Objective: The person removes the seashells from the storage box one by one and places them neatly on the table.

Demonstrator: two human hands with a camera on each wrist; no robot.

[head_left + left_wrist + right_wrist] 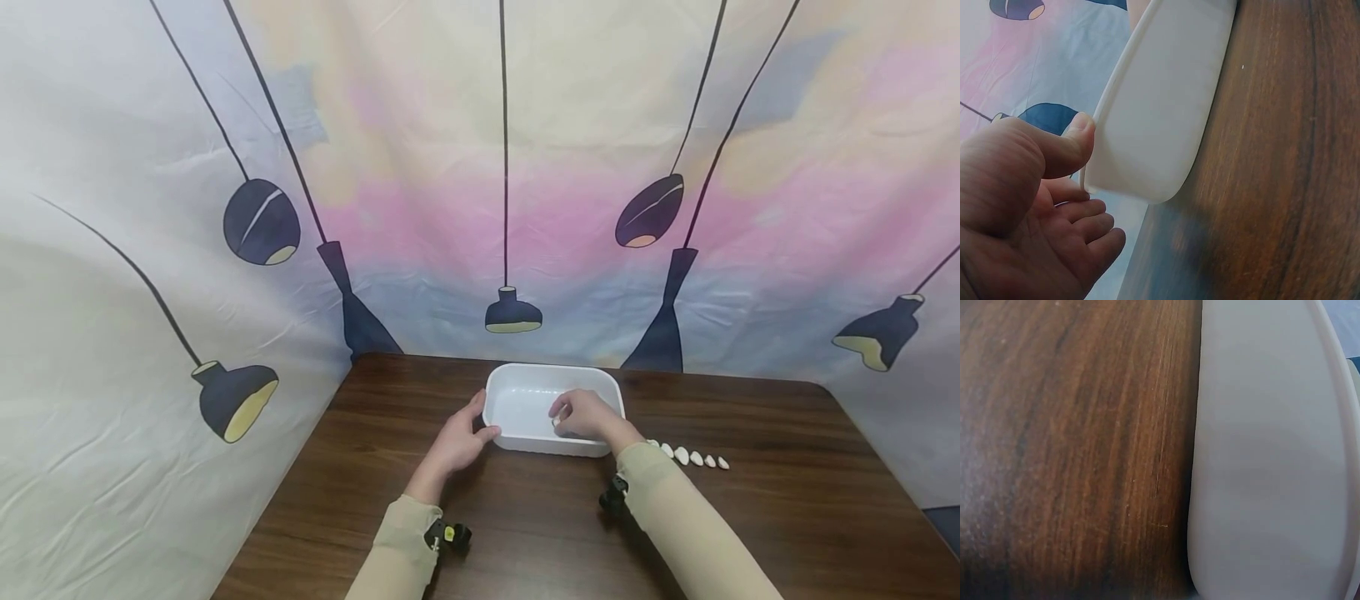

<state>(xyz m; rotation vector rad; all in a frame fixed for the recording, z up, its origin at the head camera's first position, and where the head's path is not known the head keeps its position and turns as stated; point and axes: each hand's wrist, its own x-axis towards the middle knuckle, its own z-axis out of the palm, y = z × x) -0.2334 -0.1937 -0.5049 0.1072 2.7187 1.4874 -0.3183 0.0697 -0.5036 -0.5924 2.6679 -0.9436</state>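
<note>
A white rectangular plastic basin (pixel 517 444) stands near the far side of the table, its wall also filling much of the left wrist view. My left hand (pixel 457 439) grips its near-left corner, thumb against the outer front wall and index finger round the end; the other fingers are loosely curled beside it. Inside the basin's outline, my right hand (pixel 588 413) reaches over the front rim and pinches a small white pebble (pixel 556 422) between thumb and fingertips. The right wrist view has only the basin's outer wall and wood; the hand is out of that picture.
Several white pebbles (pixel 681 456) lie in a slanting row on the dark wooden table (pixel 525 525), right of the basin, partly behind the right forearm. A cloth backdrop (pixel 435 208) printed with lamps hangs behind the table's far edge. Each wrist carries a small black camera (pixel 450 535).
</note>
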